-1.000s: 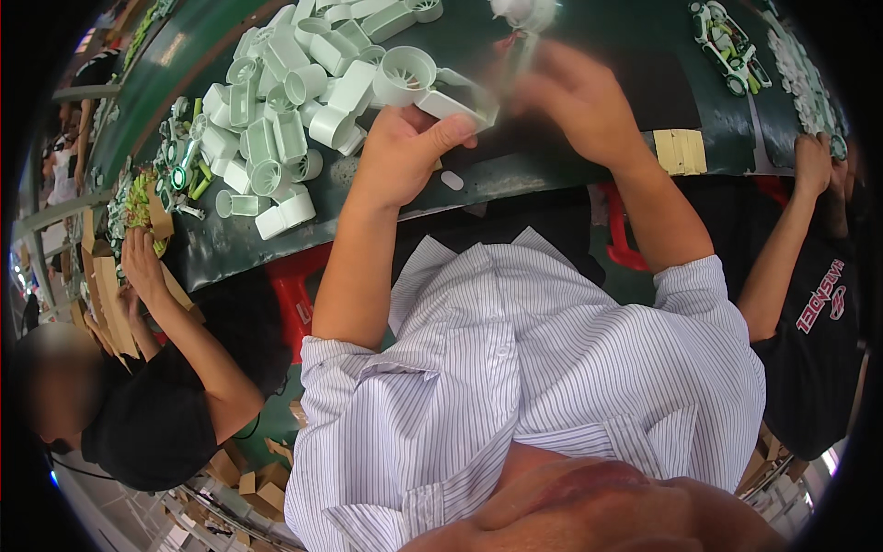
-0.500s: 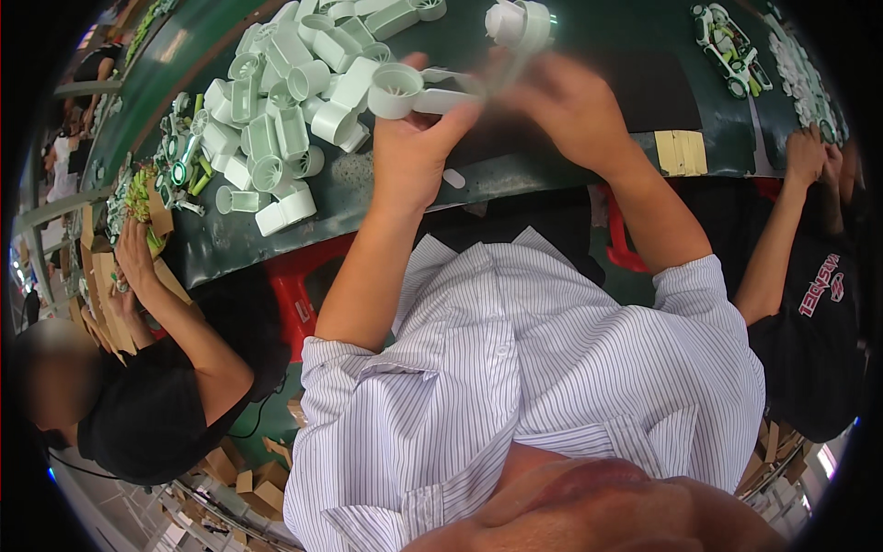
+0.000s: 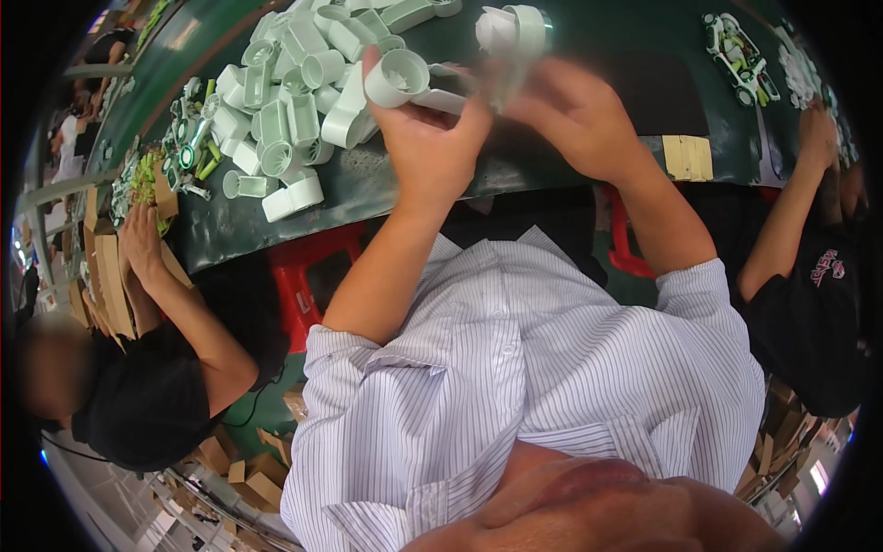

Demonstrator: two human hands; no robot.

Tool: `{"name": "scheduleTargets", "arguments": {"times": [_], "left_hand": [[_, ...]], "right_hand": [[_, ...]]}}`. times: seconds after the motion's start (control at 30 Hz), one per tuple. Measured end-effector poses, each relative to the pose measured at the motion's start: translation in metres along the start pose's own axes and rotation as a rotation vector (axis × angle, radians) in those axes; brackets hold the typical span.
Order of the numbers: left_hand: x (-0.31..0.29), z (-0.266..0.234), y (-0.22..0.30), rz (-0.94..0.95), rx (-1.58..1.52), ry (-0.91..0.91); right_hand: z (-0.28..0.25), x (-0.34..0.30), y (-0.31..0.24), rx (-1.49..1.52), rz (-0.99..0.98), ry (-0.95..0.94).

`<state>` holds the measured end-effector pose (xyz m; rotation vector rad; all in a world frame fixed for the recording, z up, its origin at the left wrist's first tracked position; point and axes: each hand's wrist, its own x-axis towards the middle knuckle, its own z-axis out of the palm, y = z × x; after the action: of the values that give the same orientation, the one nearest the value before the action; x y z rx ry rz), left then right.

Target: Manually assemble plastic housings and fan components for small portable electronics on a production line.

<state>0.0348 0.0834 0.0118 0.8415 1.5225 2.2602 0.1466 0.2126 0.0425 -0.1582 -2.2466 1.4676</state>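
My left hand [image 3: 430, 138] is closed around a pale green plastic part with a round cup [image 3: 397, 78] at one end and a narrow, box-like arm pointing right. Small pale bits show inside the cup. My right hand [image 3: 584, 115] meets the arm's far end. Motion smears its fingers, so what they grip cannot be made out. Just beyond that hand is a white, rounded plastic piece with a ring-shaped side [image 3: 515, 32]; whether it touches the fingers is unclear. Left of my left hand lies a heap of similar pale green parts [image 3: 299, 115].
The dark green table [image 3: 368, 175] bears a black mat [image 3: 662, 92] and a yellowish pad [image 3: 687, 157]. Green-and-white toy-like assemblies [image 3: 740, 60] lie at right, with more at left. Co-workers' hands [image 3: 143, 244] are at both sides. A red stool [image 3: 299, 285] stands below the table edge.
My left hand has shifted slightly right and tipped the cup, still holding the part. My right hand stays at the arm's end, blurred in both pictures. The whole view has shifted slightly.
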Motion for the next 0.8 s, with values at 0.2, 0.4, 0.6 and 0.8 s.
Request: {"name": "scheduleTargets", "arguments": {"times": [0.2,0.4,0.6,0.8], "left_hand": [[0.0,0.002,-0.001,-0.2,-0.271,-0.019],[-0.008,-0.004,-0.002,-0.255,-0.427,-0.107],[-0.01,-0.013,-0.01,-0.188,-0.369,-0.184],[-0.008,-0.011,-0.011,-0.104,-0.292,-0.176]], "right_hand": [[0.004,-0.001,0.004,-0.099,-0.13,0.073],[0.002,-0.004,-0.002,-0.034,-0.092,0.122],[-0.001,-0.005,0.0,-0.063,-0.106,0.074],[-0.003,-0.006,0.001,-0.045,-0.07,0.036]]}}
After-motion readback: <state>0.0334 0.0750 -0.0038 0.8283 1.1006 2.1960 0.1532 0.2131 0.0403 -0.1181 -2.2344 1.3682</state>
